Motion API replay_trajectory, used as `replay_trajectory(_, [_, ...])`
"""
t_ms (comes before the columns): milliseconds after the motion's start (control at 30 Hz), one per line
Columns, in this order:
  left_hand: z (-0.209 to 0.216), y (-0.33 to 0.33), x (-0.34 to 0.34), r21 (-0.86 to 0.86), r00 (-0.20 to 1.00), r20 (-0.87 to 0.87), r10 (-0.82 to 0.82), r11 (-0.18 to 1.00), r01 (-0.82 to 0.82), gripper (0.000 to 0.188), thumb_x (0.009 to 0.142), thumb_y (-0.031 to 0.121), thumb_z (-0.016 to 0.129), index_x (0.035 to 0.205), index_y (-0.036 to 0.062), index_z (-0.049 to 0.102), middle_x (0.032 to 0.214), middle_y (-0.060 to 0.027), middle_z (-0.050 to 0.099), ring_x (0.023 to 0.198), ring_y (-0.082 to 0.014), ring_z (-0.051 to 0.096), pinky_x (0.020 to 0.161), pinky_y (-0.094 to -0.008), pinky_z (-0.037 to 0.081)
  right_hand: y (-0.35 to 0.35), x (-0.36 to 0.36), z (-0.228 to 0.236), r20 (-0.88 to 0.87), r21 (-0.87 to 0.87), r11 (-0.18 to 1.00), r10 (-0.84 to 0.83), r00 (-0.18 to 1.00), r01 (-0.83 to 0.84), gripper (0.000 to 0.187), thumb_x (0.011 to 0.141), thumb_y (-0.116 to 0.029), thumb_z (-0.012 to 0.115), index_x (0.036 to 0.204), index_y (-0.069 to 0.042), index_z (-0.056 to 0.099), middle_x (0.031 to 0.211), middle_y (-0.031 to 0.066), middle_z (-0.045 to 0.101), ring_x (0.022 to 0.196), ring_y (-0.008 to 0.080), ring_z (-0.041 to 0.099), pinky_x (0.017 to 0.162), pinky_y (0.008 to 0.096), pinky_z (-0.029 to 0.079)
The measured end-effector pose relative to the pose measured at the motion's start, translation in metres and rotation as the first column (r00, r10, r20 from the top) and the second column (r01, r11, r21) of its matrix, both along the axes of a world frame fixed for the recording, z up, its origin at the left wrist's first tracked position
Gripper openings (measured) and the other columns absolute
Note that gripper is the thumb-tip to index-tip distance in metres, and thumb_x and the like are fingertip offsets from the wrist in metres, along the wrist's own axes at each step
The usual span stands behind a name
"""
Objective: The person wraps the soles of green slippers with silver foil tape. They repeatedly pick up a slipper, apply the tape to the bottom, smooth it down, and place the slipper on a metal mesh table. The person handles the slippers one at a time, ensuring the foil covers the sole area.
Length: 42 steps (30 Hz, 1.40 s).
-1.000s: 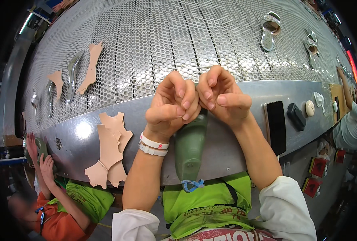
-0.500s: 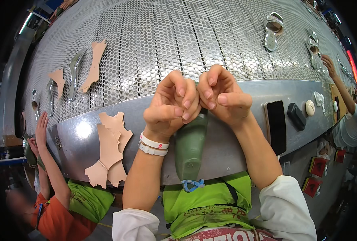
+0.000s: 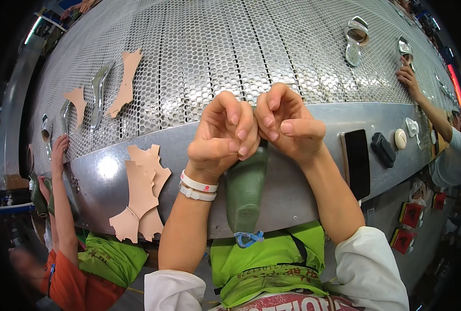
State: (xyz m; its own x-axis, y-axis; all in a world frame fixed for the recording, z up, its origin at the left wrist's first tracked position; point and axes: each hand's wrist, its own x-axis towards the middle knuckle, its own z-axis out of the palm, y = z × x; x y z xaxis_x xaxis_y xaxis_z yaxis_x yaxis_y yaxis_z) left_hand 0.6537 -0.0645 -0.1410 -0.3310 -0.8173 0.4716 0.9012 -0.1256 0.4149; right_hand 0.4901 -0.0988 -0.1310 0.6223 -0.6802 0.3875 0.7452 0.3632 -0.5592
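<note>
A dark green shoe last [image 3: 246, 192] points away from me at the front of the metal ledge, with a blue loop [image 3: 249, 239] at its near end. Over its far end, my left hand [image 3: 222, 129] and my right hand [image 3: 290, 122] meet, fingers curled and closed. Their fingertips almost touch one another. Whatever they pinch there, if anything, is hidden behind the fingers, as is the last's far end. Two white bands [image 3: 198, 189] circle my left wrist.
Beige cut pieces [image 3: 142, 192] lie stacked on the ledge [image 3: 106, 168] to my left. At right are a phone [image 3: 356, 158], a black case [image 3: 383, 150] and a round cream object [image 3: 400, 139]. Beyond runs a honeycomb-mesh conveyor [image 3: 204, 57] carrying a silver sandal [image 3: 354, 49]. Co-workers flank me.
Pieces on the conveyor have shifted slightly right. The right co-worker's hand has reached in to a silver sandal; the left co-worker's raised hand has come down toward the conveyor. My hands have barely moved.
</note>
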Motion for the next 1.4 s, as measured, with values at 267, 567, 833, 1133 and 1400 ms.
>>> replay_trajectory(267, [0.0,0.003,0.009,0.008,1.0,-0.007,-0.001,1.0,0.001,0.031,0.072,-0.003,0.065,0.095,0.0068,0.047,0.083,-0.0083,0.052,0.064,-0.0167,0.056,0.05,-0.0272,0.045,0.002,0.009,-0.001,-0.007,-0.004,1.0,-0.001,1.0,0.001,0.029,0.075,-0.005,0.066,0.102,-0.002,0.055,0.086,0.0107,0.059,0.071,0.0145,0.056,0.067,0.0259,0.047])
replay_trajectory(567, [0.0,0.006,0.021,0.025,1.0,-0.013,0.001,1.0,-0.001,0.032,0.071,-0.004,0.064,0.096,0.0057,0.047,0.083,-0.0091,0.052,0.064,-0.0172,0.056,0.05,-0.0277,0.045,0.004,0.021,-0.001,-0.002,-0.002,1.0,0.002,1.0,-0.002,0.029,0.075,-0.005,0.065,0.102,-0.001,0.055,0.086,0.0113,0.059,0.071,0.0146,0.056,0.067,0.0257,0.047])
replay_trajectory(833, [0.002,0.008,0.026,0.029,1.0,-0.006,0.001,1.0,0.0,0.033,0.07,-0.004,0.064,0.096,0.0059,0.047,0.082,-0.0087,0.051,0.063,-0.0167,0.055,0.05,-0.0275,0.043,0.006,0.026,0.0,0.002,0.003,1.0,0.0,1.0,0.0,0.029,0.075,-0.004,0.065,0.102,-0.001,0.056,0.086,0.0116,0.059,0.07,0.0143,0.055,0.067,0.0256,0.048])
replay_trajectory(1133, [0.002,0.011,0.038,0.032,1.0,-0.001,-0.012,0.999,0.012,0.032,0.071,-0.005,0.064,0.095,0.0061,0.046,0.081,-0.0081,0.051,0.06,-0.015,0.052,0.048,-0.0266,0.04,0.009,0.037,0.002,-0.033,-0.011,1.0,-0.025,0.999,0.024,0.028,0.075,-0.005,0.065,0.101,-0.002,0.056,0.081,0.0085,0.057,0.068,0.0144,0.053,0.063,0.0263,0.045])
replay_trajectory(1400, [0.004,0.013,0.045,0.049,1.0,-0.003,-0.003,0.999,0.003,0.03,0.071,-0.005,0.063,0.095,0.0047,0.047,0.081,-0.0089,0.051,0.06,-0.0163,0.054,0.049,-0.0267,0.042,0.01,0.045,0.002,-0.035,-0.036,0.999,-0.038,0.999,0.036,0.025,0.076,-0.005,0.064,0.1,-0.002,0.057,0.075,0.0081,0.056,0.065,0.0146,0.051,0.061,0.0272,0.042])
